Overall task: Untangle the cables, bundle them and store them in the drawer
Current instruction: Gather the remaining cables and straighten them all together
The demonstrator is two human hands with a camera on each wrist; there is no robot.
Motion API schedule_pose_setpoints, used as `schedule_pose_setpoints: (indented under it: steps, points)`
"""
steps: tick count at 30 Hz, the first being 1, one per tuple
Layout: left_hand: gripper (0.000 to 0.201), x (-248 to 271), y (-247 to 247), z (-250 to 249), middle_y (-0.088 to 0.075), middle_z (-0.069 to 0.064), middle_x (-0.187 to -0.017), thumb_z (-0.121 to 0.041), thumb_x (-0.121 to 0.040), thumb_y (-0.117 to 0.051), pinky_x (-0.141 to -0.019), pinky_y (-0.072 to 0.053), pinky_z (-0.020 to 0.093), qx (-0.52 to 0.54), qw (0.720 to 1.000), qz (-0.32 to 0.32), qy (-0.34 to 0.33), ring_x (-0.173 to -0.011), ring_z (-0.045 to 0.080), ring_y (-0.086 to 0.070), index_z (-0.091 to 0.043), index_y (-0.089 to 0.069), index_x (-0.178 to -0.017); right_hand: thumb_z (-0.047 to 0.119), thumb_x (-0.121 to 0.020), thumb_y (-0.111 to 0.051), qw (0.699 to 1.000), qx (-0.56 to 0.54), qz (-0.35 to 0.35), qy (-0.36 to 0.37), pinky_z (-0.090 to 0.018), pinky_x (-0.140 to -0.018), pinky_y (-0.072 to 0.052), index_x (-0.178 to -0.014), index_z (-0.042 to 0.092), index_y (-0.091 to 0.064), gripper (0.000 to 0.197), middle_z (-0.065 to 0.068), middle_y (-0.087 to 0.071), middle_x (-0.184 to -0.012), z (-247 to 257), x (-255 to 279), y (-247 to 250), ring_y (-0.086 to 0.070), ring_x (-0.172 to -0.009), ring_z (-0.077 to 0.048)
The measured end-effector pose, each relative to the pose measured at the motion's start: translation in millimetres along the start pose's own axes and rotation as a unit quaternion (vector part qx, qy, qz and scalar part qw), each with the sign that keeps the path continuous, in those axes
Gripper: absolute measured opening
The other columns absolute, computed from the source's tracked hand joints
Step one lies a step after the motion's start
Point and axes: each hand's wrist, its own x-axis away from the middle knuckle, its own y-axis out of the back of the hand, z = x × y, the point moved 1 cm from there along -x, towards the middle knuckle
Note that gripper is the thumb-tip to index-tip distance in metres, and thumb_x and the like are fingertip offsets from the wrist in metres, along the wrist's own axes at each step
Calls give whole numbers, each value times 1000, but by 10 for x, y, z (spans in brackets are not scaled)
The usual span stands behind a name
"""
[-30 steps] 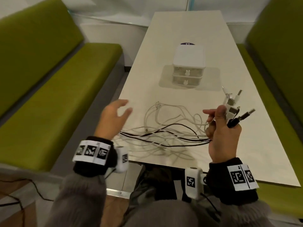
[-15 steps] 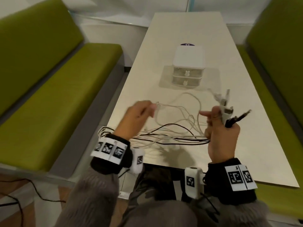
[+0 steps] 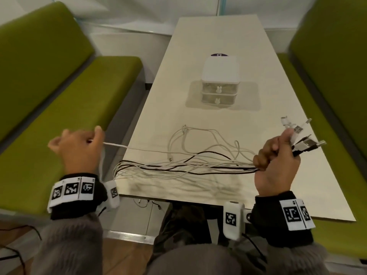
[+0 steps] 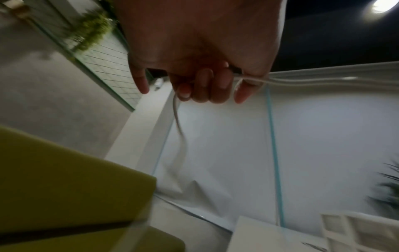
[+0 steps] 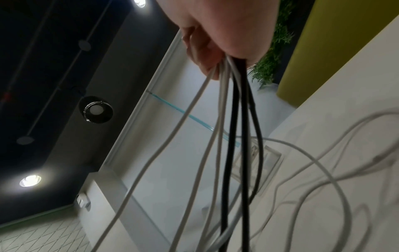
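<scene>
One white cable (image 3: 139, 148) now runs taut from the left hand (image 3: 79, 149), which half a second ago was over the table reaching into the loops and has since swung out past the table's left edge, over the green bench (image 3: 65, 116). Its fingers are curled round that strand, as the left wrist view confirms (image 4: 207, 81). The right hand (image 3: 276, 165) stays clenched on the gathered cables (image 3: 188, 167), plug ends fanning out above its thumb, near the table's right side. Judged from this, one cable is being drawn free of the tangle, so untangling is under way; bundling and storing are not yet begun.

The small drawer unit (image 3: 219, 80) sits further up the table (image 3: 198, 36), well beyond the cables, both drawers closed. Loose white loops (image 3: 186, 135) lie on the table between the bundle and the drawer unit, and black strands cross the white ones; these crossings look likely to snag the pull.
</scene>
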Motion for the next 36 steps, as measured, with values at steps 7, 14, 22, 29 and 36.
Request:
schedule_pose_setpoints:
  steps: [7, 14, 22, 29, 36]
  points:
    - [15, -55, -306, -105, -52, 1, -103, -45, -89, -53, -108, -21, 56, -85, 946, 313, -17, -121, 31, -35, -31, -55, -92, 13, -91, -55, 999, 7, -10, -34, -18, -41, -13, -61, 22, -34, 38, 7, -23, -45, -66, -68, 25, -14, -37, -10]
    - [46, 186, -817, -827, -51, -1, -99, 5, -86, -43, -79, -47, 32, 47, 874, 426, -230, -90, 17, -52, -32, -57, -109, 33, -98, -49, 997, 36, 44, -47, -21, -43, -9, -60, 22, -20, 49, 6, -17, -48, -75, -66, 55, -11, -40, -11]
    - [10, 207, -1084, -779, -46, -2, -84, -9, -83, -65, -69, -42, 19, 45, 871, 436, -221, -82, 21, -54, -19, -63, -83, 48, -95, -45, 995, 35, 79, -50, -18, -40, -12, -59, 20, -26, 50, 5, -20, -49, -76, -34, 46, -16, -37, -9]
    - [12, 13, -489, -1015, -58, -3, -84, -28, -93, -55, -63, -32, 12, 234, 932, 214, -176, -82, 13, -47, -18, -53, -85, 47, -99, -37, 991, 69, 111, -38, -19, -42, -10, -95, 18, -62, 39, 8, -20, -49, -93, -33, 35, -14, -40, -6]
    - [23, 51, -36, -1539, -44, -8, -67, -26, -98, -39, -61, -44, 28, 404, 875, 211, -163, -61, 4, -40, -18, -47, -78, 23, -102, -42, 983, 90, 160, -20, -16, -41, -14, -109, 26, -58, 18, 7, -23, -53, -124, 4, -54, -15, -42, -6]
